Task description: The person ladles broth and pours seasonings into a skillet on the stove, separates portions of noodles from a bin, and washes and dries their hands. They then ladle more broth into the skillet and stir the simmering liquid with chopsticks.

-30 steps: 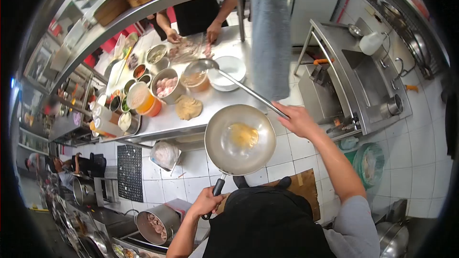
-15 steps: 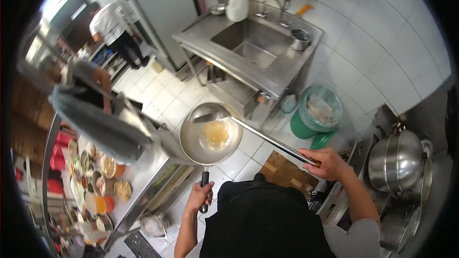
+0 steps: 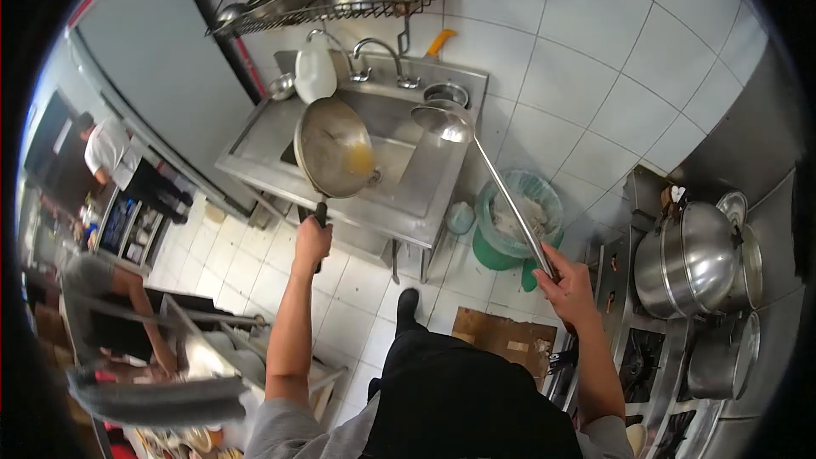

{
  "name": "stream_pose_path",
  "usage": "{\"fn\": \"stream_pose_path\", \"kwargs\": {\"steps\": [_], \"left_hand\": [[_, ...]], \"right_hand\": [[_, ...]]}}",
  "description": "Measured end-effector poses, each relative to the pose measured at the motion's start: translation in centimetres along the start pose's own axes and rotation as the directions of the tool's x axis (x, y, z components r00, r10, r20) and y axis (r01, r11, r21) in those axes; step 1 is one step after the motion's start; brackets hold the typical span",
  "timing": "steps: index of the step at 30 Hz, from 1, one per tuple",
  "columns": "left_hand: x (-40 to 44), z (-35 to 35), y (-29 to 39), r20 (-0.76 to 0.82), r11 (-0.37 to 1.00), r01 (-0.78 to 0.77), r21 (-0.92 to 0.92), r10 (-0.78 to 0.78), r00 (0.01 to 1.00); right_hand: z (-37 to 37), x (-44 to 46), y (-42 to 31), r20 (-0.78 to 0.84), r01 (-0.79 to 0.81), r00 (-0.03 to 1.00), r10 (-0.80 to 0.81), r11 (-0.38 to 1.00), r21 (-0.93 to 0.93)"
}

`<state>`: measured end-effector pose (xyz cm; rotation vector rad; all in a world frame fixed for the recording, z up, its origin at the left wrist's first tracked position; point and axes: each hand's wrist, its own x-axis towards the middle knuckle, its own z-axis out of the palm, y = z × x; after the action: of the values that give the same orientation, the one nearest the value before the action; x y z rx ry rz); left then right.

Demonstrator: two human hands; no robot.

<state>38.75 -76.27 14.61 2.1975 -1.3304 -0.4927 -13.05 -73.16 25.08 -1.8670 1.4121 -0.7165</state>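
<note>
My left hand (image 3: 313, 242) is wrapped round the black handle of a frying pan (image 3: 327, 140), which is tilted over the sink. Some yellowish liquid (image 3: 360, 158) lies toward the right side of the pan. In my right hand (image 3: 568, 289) is the long handle of a metal ladle (image 3: 444, 119); its bowl is raised near the right end of the sink, apart from the pan. Below and behind the pan is the steel sink (image 3: 399, 153), its basin partly hidden by the pan.
A white jug (image 3: 315, 72) and a metal pot (image 3: 446, 93) stand on the sink counter. Above hangs a wire rack (image 3: 340, 7) of pans. A lined green bin (image 3: 493, 246) stands right of the sink; stove pots (image 3: 693, 259) are further right. Two other people work at the left.
I have moved forward to the sink, with one foot stepping out. The pan has gone from above the floor to over the sink and tilted; the ladle has left the pan.
</note>
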Motion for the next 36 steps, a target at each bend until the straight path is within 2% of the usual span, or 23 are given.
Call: {"fn": "stream_pose_path", "kwargs": {"steps": [1,2,4,7,10,11,12,14,16,17,18,19,22,23,24,25,26,27,29,33,34,35,36], "left_hand": [[2.9,0.3,-0.7,-0.134,0.942,-0.083,0.325,0.133,0.982],[5.3,0.5,-1.6,-0.179,0.919,-0.024,0.394,0.102,0.979],[10.1,0.3,-4.3,-0.242,0.898,-0.114,0.425,0.235,0.941],[14.9,-1.4,-5.6,-0.171,0.901,-0.048,0.431,0.134,0.976],[17.6,-1.2,-8.5,-0.11,0.934,-0.199,0.297,0.24,0.964],[17.9,-1.2,-9.1,0.017,0.997,-0.055,0.048,0.054,0.998],[17.5,-1.7,-8.2,0.192,0.977,0.13,-0.172,-0.096,0.977],[16.2,-2.0,-7.1,0.407,0.774,0.36,-0.521,-0.145,0.902],[16.2,0.5,-9.5,0.492,0.47,0.487,-0.736,-0.122,0.862],[16.2,0.9,-9.5,0.56,0.41,0.544,-0.732,-0.092,0.824],[15.3,1.6,-8.5,0.513,0.419,0.52,-0.745,-0.139,0.847],[14.6,2.3,-8.2,0.516,0.503,0.498,-0.706,-0.115,0.849],[11.7,2.9,-8.0,0.427,0.723,0.324,-0.609,-0.046,0.903],[10.7,2.6,-7.4,0.452,0.772,0.296,-0.563,-0.013,0.892],[9.9,1.9,-7.0,0.477,0.816,0.265,-0.514,0.015,0.879],[12.8,2.4,-11.1,0.634,0.976,0.0,-0.218,0.142,0.76],[15.6,2.9,-15.2,0.756,0.926,-0.377,-0.02,0.261,0.601],[15.1,3.9,-13.9,0.756,0.941,-0.332,-0.07,0.267,0.598],[12.8,6.3,-9.3,0.77,0.953,-0.252,-0.171,0.289,0.569],[3.3,8.8,5.1,0.79,0.941,-0.076,-0.328,0.318,0.525],[0.4,9.3,8.6,0.833,0.93,-0.16,-0.33,0.367,0.415],[-1.9,11.0,10.3,0.803,0.863,-0.321,-0.391,0.49,0.339],[-4.2,13.2,12.0,0.819,0.852,-0.329,-0.407,0.5,0.282]], "right_hand": [[0.7,1.5,-0.4,-0.03,-0.001,1.0,0.001,1.0,-0.024],[1.6,3.0,-0.6,-0.081,0.033,0.996,-0.035,0.999,-0.036],[3.4,7.0,-1.0,-0.184,0.113,0.975,-0.124,0.991,-0.069],[5.6,12.9,-2.8,-0.211,0.112,0.965,-0.156,0.973,-0.204],[7.7,16.6,-3.7,-0.242,0.058,0.965,-0.098,0.984,-0.167],[8.6,17.3,-3.9,-0.247,0.028,0.967,-0.061,0.991,-0.134],[10.0,17.8,-3.6,-0.223,0.031,0.974,-0.031,1.0,-0.004],[12.6,17.7,-1.7,-0.247,0.003,0.967,0.059,0.97,0.242],[14.8,17.1,-0.4,-0.228,0.067,0.974,-0.014,0.972,0.226],[14.8,16.7,-0.6,-0.169,0.023,0.986,0.001,0.99,0.14],[14.9,16.2,-0.6,-0.2,0.055,0.979,-0.051,0.998,0.013],[14.7,15.2,-0.3,-0.203,0.089,0.973,-0.111,0.989,-0.115],[14.2,10.6,0.6,-0.298,0.125,0.947,-0.118,0.992,0.003],[12.9,8.1,-0.3,-0.167,-0.088,0.981,0.099,0.993,0.073],[12.4,5.4,0.1,-0.165,-0.129,0.976,0.143,0.987,0.098],[12.1,2.4,0.5,-0.157,-0.17,0.97,0.188,0.978,0.123],[12.1,-0.8,1.0,-0.147,-0.206,0.963,0.227,0.967,0.148],[13.5,-4.1,2.4,-0.228,-0.207,0.939,0.259,0.952,0.227],[11.7,-11.2,-0.2,-0.273,-0.34,0.881,0.387,0.918,0.206],[15.2,-27.3,0.6,-0.309,-0.577,0.7,0.644,0.764,0.288],[16.1,-30.4,0.0,-0.307,-0.612,0.623,0.72,0.693,0.381],[17.0,-33.5,-0.8,-0.302,-0.631,0.539,0.787,0.614,0.474],[17.0,-35.8,-3.3,-0.257,-0.582,0.433,0.864,0.485,0.652]]}}
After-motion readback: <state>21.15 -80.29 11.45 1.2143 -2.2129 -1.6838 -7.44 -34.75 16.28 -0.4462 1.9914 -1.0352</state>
